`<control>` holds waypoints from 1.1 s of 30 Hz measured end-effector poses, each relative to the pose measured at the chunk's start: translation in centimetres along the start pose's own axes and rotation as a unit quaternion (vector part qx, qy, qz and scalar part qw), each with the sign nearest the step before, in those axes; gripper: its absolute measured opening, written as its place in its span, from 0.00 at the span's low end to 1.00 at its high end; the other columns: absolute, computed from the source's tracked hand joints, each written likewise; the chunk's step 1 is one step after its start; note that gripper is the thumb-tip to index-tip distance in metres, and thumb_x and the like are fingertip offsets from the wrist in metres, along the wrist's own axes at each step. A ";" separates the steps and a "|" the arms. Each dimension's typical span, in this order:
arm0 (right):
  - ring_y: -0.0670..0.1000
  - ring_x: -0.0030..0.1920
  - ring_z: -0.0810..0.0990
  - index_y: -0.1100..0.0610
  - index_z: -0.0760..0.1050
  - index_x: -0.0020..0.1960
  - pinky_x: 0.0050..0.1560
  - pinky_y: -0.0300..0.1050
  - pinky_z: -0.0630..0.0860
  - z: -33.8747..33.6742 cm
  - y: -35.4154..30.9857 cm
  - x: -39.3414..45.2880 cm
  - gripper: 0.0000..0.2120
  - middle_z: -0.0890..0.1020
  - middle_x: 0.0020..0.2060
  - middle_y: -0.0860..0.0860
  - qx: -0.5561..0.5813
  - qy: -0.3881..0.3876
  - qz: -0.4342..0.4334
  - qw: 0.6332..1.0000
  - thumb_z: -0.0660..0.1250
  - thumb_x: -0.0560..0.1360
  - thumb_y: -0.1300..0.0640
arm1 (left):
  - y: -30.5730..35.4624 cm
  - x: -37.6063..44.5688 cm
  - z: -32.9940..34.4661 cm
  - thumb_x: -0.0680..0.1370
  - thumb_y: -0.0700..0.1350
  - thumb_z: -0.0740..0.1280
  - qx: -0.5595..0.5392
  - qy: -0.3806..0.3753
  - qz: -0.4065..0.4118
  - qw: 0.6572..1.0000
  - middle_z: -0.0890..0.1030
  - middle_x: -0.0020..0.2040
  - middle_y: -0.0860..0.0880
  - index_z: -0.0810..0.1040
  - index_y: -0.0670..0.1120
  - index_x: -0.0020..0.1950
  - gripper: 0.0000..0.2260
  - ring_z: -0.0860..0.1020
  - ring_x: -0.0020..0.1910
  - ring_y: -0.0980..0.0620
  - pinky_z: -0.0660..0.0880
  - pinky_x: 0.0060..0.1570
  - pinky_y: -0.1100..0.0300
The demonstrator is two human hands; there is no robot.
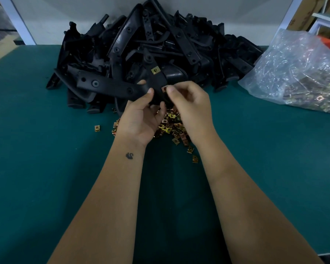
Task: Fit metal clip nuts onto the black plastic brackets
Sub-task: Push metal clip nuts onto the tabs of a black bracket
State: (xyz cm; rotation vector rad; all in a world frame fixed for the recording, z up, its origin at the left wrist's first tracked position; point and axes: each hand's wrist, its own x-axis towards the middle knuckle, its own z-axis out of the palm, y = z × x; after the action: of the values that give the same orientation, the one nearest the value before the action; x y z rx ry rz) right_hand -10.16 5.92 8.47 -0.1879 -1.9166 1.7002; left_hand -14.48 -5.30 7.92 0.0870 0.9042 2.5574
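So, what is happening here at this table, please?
A person is fitting a metal clip onto a black bracket. The left hand grips the bracket, and the right hand pinches the clip against it. One clip already sits further up the bracket. Loose clips lie on the green table, a pile of brackets behind them, and a plastic bag to the right.

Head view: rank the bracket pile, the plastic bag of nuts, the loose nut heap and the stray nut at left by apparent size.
1. bracket pile
2. plastic bag
3. loose nut heap, partly hidden by the hands
4. stray nut
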 end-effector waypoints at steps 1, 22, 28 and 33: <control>0.37 0.39 0.79 0.55 0.80 0.45 0.41 0.30 0.73 0.2 0.1 -0.3 0.05 0.82 0.37 0.42 -0.035 -0.005 -0.021 0.999 0.70 0.76 0.54 | -0.1 0.0 0.0 0.81 0.37 0.64 0.005 0.003 0.005 1.000 0.84 0.51 0.46 0.77 0.47 0.56 0.08 0.81 0.47 0.51 0.80 0.39 0.62; 0.46 0.46 0.79 0.56 0.79 0.52 0.47 0.48 0.77 0.9 0.4 -0.6 0.08 0.81 0.45 0.46 -0.235 0.019 -0.133 0.963 0.68 0.77 0.53 | -0.3 0.4 0.2 0.82 0.42 0.63 0.068 0.051 0.002 0.996 0.83 0.50 0.46 0.76 0.41 0.68 0.14 0.79 0.38 0.55 0.73 0.33 0.66; 0.37 0.44 0.78 0.51 0.77 0.50 0.44 0.32 0.74 0.4 0.1 -0.6 0.03 0.80 0.42 0.40 -0.144 0.066 -0.076 0.984 0.69 0.76 0.53 | -0.3 0.3 0.4 0.82 0.48 0.64 0.140 0.084 0.007 0.987 0.83 0.54 0.45 0.76 0.44 0.66 0.15 0.78 0.45 0.51 0.78 0.37 0.60; 0.38 0.37 0.76 0.54 0.79 0.46 0.39 0.31 0.73 -0.4 -0.9 0.0 0.03 0.79 0.37 0.43 -0.017 0.128 -0.013 0.992 0.72 0.75 0.55 | -0.7 0.2 1.2 0.81 0.44 0.67 0.198 0.116 0.076 0.970 0.82 0.45 0.46 0.76 0.43 0.55 0.06 0.80 0.35 0.54 0.77 0.33 0.63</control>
State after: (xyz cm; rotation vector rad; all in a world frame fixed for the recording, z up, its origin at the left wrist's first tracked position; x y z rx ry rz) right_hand -9.68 6.13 9.28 -0.3725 -1.7509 1.5448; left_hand -14.15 -4.07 8.44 -0.0292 1.5462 2.5208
